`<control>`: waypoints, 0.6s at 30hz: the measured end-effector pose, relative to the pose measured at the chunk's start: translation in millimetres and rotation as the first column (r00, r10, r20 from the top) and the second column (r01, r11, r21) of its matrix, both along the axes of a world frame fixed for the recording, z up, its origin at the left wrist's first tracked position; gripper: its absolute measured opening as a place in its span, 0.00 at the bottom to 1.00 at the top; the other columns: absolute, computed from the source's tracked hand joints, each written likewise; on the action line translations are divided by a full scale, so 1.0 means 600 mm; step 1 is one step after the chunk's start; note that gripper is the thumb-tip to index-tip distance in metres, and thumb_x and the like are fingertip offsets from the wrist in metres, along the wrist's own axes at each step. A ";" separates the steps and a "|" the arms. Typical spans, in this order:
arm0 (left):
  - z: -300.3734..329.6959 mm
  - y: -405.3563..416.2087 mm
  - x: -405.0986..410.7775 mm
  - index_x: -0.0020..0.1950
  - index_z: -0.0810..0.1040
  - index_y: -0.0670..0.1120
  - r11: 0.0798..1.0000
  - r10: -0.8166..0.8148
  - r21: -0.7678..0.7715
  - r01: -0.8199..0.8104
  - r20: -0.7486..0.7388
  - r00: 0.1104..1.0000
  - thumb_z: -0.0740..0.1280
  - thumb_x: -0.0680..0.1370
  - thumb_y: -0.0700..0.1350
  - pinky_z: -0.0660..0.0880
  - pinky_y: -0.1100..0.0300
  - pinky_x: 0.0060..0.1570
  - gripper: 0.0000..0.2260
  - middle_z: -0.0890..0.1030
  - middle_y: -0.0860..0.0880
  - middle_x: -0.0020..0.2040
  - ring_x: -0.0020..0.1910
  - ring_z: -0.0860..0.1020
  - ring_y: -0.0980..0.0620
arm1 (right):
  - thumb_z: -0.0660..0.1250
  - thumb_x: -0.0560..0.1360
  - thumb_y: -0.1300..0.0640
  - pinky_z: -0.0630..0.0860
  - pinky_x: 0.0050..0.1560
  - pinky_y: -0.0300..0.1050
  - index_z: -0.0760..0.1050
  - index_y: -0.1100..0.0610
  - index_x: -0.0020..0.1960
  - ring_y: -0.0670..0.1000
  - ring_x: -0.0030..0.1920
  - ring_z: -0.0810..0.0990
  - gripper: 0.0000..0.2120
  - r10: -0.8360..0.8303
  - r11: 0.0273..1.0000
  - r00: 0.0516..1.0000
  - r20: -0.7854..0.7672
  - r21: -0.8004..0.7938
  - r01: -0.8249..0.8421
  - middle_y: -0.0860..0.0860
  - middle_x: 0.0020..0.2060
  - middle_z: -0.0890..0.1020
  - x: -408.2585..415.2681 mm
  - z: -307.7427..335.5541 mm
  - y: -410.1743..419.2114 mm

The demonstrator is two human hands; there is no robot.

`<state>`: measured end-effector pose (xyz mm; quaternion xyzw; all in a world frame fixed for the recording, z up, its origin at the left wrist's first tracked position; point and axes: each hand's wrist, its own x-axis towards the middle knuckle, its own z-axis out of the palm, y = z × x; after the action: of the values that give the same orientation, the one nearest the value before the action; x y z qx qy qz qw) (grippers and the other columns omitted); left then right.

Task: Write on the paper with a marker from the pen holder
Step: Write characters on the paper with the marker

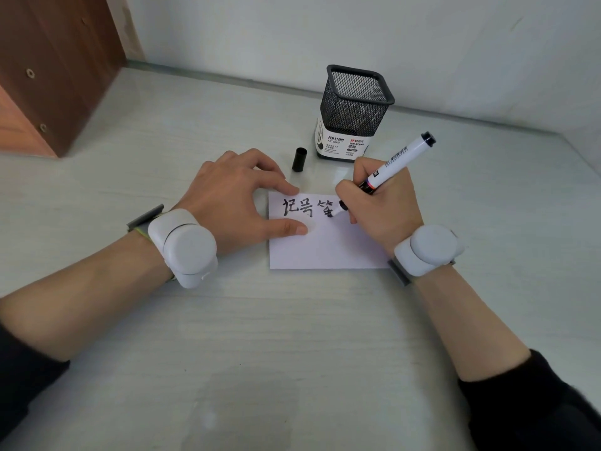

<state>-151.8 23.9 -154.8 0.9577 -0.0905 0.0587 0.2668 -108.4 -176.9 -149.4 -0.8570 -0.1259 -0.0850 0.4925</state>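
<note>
Gripping marker (395, 167), right hand (380, 203) | tip down-left on paper (325, 245) | left hand (234, 196) flat

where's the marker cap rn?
In the head view the cap stands upright on the table, just left of the pen holder and beyond the left hand, off the paper.

Uncapped marker (395, 167) tip touches inked paper (320, 247) before mesh holder (354, 112).
</note>
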 end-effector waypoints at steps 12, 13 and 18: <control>0.001 0.000 -0.002 0.53 0.77 0.65 1.000 0.001 -0.010 -0.001 0.001 1.000 0.64 0.58 0.74 0.64 0.49 0.62 0.27 0.73 0.61 0.58 0.53 0.67 0.55 | 0.64 0.68 0.67 0.67 0.27 0.37 0.62 0.58 0.28 0.46 0.21 0.71 0.15 -0.061 0.988 0.998 0.005 0.140 0.059 0.49 0.17 0.70 0.008 -0.001 -0.008; 0.001 0.000 -0.001 0.53 0.77 0.65 1.000 0.002 -0.014 -0.002 0.001 1.000 0.64 0.59 0.73 0.64 0.49 0.62 0.26 0.73 0.61 0.58 0.53 0.67 0.55 | 0.65 0.68 0.66 0.67 0.26 0.35 0.63 0.56 0.28 0.43 0.20 0.71 0.15 -0.057 0.985 0.998 -0.008 0.163 0.057 0.45 0.16 0.70 0.010 -0.003 -0.008; 0.005 0.001 -0.001 0.53 0.78 0.64 1.000 -0.007 -0.011 0.007 -0.006 1.000 0.64 0.61 0.72 0.65 0.48 0.61 0.25 0.73 0.60 0.58 0.54 0.69 0.53 | 0.71 0.71 0.56 0.69 0.28 0.31 0.70 0.48 0.24 0.41 0.21 0.74 0.19 -0.051 0.977 0.997 -0.058 0.204 0.062 0.45 0.18 0.76 0.010 -0.002 -0.005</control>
<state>-152.6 24.6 -151.9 0.9561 -0.0926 0.0552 0.2724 -102.6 -179.7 -150.6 -0.8067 -0.0791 -0.0889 0.5789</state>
